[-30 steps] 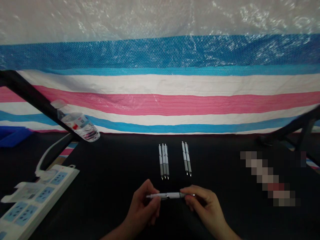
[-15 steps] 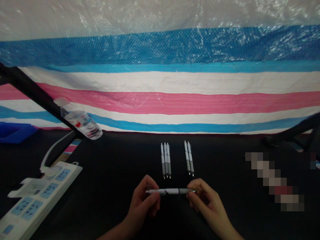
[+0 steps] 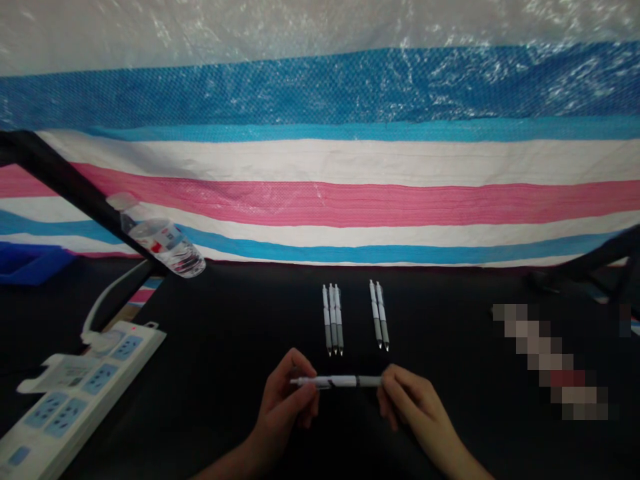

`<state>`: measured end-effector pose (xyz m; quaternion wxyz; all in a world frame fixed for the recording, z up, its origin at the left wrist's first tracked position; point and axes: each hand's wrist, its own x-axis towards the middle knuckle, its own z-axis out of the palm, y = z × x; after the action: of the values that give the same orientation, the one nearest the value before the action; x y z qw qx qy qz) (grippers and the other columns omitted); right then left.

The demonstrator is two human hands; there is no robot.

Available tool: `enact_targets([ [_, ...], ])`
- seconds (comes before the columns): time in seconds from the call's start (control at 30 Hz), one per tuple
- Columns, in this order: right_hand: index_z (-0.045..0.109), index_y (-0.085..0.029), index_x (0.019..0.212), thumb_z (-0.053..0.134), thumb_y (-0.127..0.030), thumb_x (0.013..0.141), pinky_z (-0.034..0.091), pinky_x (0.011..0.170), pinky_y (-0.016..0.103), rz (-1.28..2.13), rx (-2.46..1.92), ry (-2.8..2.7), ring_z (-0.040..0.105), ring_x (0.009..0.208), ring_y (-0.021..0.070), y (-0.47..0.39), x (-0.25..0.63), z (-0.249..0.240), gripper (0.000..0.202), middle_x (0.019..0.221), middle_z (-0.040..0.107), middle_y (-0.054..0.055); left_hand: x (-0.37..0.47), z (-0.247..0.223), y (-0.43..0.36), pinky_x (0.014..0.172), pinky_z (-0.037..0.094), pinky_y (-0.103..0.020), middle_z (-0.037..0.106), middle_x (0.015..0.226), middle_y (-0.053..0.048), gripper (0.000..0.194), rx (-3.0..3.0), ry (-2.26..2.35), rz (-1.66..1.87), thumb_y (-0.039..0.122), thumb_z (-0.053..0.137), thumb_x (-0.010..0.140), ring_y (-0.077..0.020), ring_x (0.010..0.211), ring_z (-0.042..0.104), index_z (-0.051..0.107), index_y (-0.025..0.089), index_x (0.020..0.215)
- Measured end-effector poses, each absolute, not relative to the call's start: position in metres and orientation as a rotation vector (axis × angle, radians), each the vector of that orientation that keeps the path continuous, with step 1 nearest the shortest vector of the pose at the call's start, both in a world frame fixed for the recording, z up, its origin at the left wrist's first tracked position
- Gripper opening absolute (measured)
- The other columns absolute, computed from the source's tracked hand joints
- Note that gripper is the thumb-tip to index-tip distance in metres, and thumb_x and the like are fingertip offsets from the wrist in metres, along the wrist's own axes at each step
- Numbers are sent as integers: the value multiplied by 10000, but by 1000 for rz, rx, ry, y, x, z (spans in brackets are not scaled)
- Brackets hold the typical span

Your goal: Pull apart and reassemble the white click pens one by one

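Observation:
A white and grey pen (image 3: 345, 381) lies level between my two hands, just above the black table. My left hand (image 3: 290, 393) pinches its white clicker end between thumb and fingers. The fingers of my right hand (image 3: 413, 400) are closed on the grey grip end, and they hide the tip. Beyond my hands, three similar pens (image 3: 333, 320) lie side by side with their tips toward me. To their right is a pair of matching pens (image 3: 380, 317), laid the same way.
On the left lies a white power strip (image 3: 85, 393) with a plug in it. A water bottle (image 3: 167, 243) leans near a black bar (image 3: 80, 193). At far left is a blue tray (image 3: 30, 263). A striped sheet (image 3: 350, 207) hangs behind the black table (image 3: 225, 320). A blurred patch covers the right side.
The fingers of my right hand have shifted on the grip end and now cover the pen's tip, which showed before. My left hand keeps its pinch.

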<state>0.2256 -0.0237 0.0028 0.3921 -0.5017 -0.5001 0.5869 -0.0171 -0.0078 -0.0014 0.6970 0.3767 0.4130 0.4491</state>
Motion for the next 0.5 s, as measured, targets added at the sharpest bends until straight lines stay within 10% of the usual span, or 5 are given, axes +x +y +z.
enact_targets([
  [0.5, 617, -175, 748, 605, -656, 936, 335, 400, 187, 1551, -1278, -1173, 542, 411, 91, -22, 226, 3, 517, 604, 631, -3, -17, 0, -7, 383, 277, -151, 603, 504, 48, 412, 850, 924, 1006, 543, 784, 791, -69, 381, 426, 562, 199, 830],
])
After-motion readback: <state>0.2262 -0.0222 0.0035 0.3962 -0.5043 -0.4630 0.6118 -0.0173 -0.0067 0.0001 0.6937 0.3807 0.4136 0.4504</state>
